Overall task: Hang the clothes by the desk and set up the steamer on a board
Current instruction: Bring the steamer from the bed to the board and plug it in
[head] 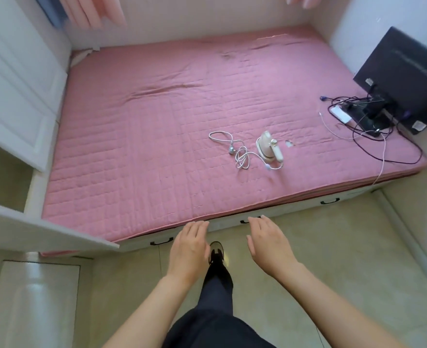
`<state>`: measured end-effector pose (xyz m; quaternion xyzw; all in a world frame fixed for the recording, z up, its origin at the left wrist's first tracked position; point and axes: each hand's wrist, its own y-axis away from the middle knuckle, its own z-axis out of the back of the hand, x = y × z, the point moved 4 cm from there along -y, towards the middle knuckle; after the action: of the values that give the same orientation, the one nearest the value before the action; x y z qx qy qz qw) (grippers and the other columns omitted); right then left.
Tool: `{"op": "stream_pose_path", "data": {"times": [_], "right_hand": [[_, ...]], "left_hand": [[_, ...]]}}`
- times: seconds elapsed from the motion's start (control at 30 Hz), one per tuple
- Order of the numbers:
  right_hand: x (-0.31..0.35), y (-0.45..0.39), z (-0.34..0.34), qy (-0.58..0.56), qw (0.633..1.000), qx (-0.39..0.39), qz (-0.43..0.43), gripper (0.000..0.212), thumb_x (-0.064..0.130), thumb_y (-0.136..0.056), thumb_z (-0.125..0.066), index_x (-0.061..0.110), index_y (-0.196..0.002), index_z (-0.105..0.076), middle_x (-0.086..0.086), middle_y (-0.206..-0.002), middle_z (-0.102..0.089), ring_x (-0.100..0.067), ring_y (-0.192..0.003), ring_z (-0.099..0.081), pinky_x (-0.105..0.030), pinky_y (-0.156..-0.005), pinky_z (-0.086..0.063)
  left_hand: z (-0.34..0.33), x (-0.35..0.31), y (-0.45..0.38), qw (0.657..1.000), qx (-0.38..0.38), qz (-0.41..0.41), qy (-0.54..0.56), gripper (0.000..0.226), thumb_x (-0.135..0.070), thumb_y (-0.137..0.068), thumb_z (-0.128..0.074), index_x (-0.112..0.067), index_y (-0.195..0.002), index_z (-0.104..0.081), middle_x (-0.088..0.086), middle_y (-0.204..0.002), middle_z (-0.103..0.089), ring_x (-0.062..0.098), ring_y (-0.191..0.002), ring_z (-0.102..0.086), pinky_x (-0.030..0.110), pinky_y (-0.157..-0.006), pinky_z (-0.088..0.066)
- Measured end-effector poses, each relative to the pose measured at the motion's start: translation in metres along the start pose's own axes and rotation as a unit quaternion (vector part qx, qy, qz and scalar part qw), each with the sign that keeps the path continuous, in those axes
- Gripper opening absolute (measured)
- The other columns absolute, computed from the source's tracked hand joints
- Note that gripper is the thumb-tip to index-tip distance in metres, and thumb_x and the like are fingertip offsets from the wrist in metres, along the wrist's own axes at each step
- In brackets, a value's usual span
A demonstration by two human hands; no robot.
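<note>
A small white handheld steamer (269, 147) stands on the pink quilted bed (137, 136), right of centre. Its white cord (235, 151) lies coiled to its left, ending in a plug. My left hand (189, 244) and my right hand (267, 243) are stretched forward side by side over the floor, just short of the bed's near edge. Both have relaxed, straight fingers and hold nothing. The steamer lies well beyond both hands. No clothes or board are in view.
A black monitor (406, 76) with tangled cables (373, 126) sits on the bed's right end. White wardrobe doors (13, 79) stand open at the left. Drawers with dark handles (161, 241) run under the bed. My leg and shoe (216, 249) are on the tiled floor.
</note>
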<state>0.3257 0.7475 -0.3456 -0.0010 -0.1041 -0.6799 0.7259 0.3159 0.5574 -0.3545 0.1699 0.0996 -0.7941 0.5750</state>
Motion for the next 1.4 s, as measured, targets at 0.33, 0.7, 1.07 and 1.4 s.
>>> {"op": "stream_pose_path", "data": {"times": [0.33,0.7,1.07,1.4], "right_hand": [[-0.072,-0.139,0.017,0.035,0.999,0.016,-0.019,0.041,0.014,-0.063,-0.078,0.003,-0.1,-0.064,-0.013,-0.093,-0.068,-0.037,-0.103,-0.064,-0.043,-0.087,-0.054],[-0.149,-0.257,0.014,0.009,0.997,0.072,-0.02,0.038,0.009,-0.067,-0.072,0.002,-0.103,-0.063,-0.013,-0.095,-0.066,-0.037,-0.106,-0.061,-0.043,-0.089,-0.053],[-0.243,-0.358,-0.026,-0.015,0.988,0.152,0.027,0.025,0.013,-0.066,-0.074,0.007,-0.086,-0.06,-0.011,-0.083,-0.062,-0.033,-0.09,-0.062,-0.036,-0.074,-0.053],[-0.282,-0.425,-0.13,-0.15,0.947,0.278,-0.053,0.042,0.035,-0.098,-0.041,0.004,-0.127,-0.043,-0.015,-0.128,-0.05,-0.033,-0.118,-0.047,-0.042,-0.094,-0.042]], "left_hand": [[-0.017,-0.001,-0.158,0.999,0.045,-0.01,-0.002,0.047,-0.001,-0.077,-0.064,-0.005,-0.123,-0.059,0.008,-0.121,-0.063,0.026,-0.115,-0.058,0.038,-0.097,-0.05],[-0.052,0.007,-0.291,0.994,0.105,0.037,0.001,0.042,-0.002,-0.076,-0.064,-0.005,-0.118,-0.061,0.007,-0.112,-0.066,0.029,-0.106,-0.06,0.036,-0.076,-0.054],[-0.13,0.014,-0.371,0.95,0.179,0.248,0.067,0.048,-0.012,-0.092,-0.045,-0.011,-0.14,-0.041,0.008,-0.141,-0.046,0.025,-0.129,-0.039,0.037,-0.103,-0.036],[-0.222,0.026,-0.447,0.929,0.169,0.297,0.138,0.048,-0.012,-0.092,-0.047,-0.008,-0.139,-0.041,0.009,-0.143,-0.045,0.025,-0.132,-0.04,0.036,-0.105,-0.033]]}}
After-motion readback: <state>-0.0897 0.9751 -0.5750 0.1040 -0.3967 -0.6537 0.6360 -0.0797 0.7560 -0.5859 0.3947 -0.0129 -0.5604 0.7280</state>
